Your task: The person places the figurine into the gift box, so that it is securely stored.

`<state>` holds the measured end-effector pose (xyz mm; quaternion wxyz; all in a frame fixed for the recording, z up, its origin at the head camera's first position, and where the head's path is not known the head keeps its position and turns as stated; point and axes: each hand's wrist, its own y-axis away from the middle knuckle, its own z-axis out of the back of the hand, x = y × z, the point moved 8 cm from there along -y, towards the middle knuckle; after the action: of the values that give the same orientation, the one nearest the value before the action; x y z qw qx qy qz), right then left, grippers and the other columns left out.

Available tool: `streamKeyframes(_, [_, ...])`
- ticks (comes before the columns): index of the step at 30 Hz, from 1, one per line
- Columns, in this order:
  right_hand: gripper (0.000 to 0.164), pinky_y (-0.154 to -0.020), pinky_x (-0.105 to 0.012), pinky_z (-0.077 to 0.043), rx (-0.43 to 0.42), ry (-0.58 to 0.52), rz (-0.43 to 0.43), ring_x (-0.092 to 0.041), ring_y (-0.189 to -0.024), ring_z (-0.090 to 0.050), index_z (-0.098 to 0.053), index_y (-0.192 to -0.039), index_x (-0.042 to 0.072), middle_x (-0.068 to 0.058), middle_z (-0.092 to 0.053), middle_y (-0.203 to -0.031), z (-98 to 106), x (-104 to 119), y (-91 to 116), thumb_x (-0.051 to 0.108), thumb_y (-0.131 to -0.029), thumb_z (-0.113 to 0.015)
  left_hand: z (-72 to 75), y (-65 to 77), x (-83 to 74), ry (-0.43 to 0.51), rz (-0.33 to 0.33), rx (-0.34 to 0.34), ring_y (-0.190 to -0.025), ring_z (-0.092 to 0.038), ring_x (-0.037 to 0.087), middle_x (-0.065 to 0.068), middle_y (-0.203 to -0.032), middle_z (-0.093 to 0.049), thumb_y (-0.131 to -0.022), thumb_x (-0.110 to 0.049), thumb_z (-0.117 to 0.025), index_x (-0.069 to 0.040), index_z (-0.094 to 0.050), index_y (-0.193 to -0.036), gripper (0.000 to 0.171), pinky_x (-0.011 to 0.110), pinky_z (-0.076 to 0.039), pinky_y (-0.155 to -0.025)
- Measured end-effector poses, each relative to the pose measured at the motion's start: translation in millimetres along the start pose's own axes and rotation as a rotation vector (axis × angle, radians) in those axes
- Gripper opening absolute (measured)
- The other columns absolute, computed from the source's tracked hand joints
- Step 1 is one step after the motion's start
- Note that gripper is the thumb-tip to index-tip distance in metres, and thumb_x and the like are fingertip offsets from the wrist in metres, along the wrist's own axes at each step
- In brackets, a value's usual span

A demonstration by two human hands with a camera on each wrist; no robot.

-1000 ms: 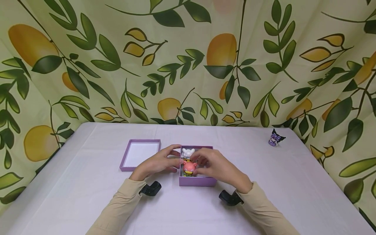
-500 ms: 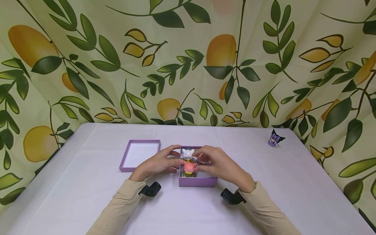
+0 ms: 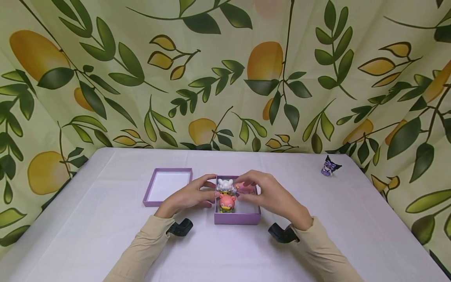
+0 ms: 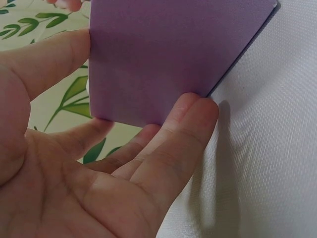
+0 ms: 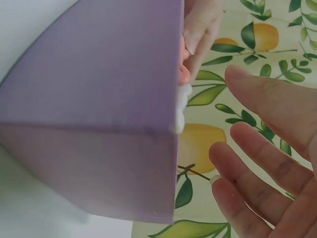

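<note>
A purple box (image 3: pixel 237 218) sits at the middle of the table with its top uncovered. My left hand (image 3: pixel 188 197) holds it from the left, thumb at the rim and fingers against the outer wall and corner. Inside, a pink figurine (image 3: pixel 227 202) is at the front left and a white figurine (image 3: pixel 225 185) behind it. Another pink figurine (image 3: pixel 246 188) lies at the back right, partly hidden by my right hand (image 3: pixel 269 192). That hand hovers over the box's right side with fingers apart and nothing between them; the right wrist view shows its fingertips clear of the box wall.
A purple-edged lid (image 3: pixel 146 197) lies upside down left of the box, white inside up. Far right on the white-covered table (image 3: pixel 88 235) stands a small purple-and-black figurine (image 3: pixel 329 167). A fruit-and-leaf patterned curtain (image 3: pixel 218 90) hangs behind.
My right hand has lifted and drawn back to the right from inside the box, its fingers spreading. The pink figurine at the back right shows more now. My left hand has stayed in place.
</note>
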<state>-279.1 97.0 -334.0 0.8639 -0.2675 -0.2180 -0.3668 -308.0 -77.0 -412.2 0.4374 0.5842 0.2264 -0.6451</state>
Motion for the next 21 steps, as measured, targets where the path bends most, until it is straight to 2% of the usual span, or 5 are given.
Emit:
streamKeyframes(8, [0.038, -0.081, -0.03, -0.055, -0.079, 0.059, 0.03, -0.021, -0.094, -0.067, -0.068, -0.114, 0.007, -0.005, -0.072, -0.108, 16, -1, 2, 0.012, -0.079, -0.083, -0.4, 0.2, -0.3, 0.002, -0.008, 0.0, -0.096, -0.066, 0.02, 0.026, -0.14, -0.045, -0.095, -0.023, -0.067, -0.008, -0.032, -0.152, 0.068, 0.039, -0.059, -0.09])
streamKeyframes(12, [0.038, -0.078, -0.029, -0.054, -0.096, 0.086, 0.031, -0.024, -0.097, -0.068, -0.067, -0.115, 0.007, -0.007, -0.072, -0.111, 22, -1, 3, 0.011, -0.08, -0.082, -0.3, 0.4, -0.5, -0.001, -0.006, -0.003, -0.096, -0.066, 0.02, 0.025, -0.14, -0.045, -0.095, -0.023, -0.067, -0.008, -0.032, -0.152, 0.068, 0.039, -0.059, -0.089])
streamKeyframes(21, [0.042, -0.08, -0.034, -0.056, -0.112, 0.131, -0.021, -0.021, -0.1, -0.068, -0.067, -0.117, 0.01, -0.003, -0.071, -0.115, 31, -4, 5, 0.012, -0.079, -0.083, 0.1, 0.7, 0.5, -0.004, 0.009, -0.014, -0.096, -0.067, 0.02, 0.025, -0.14, -0.045, -0.095, -0.022, -0.067, -0.008, -0.03, -0.153, 0.07, 0.039, -0.059, -0.089])
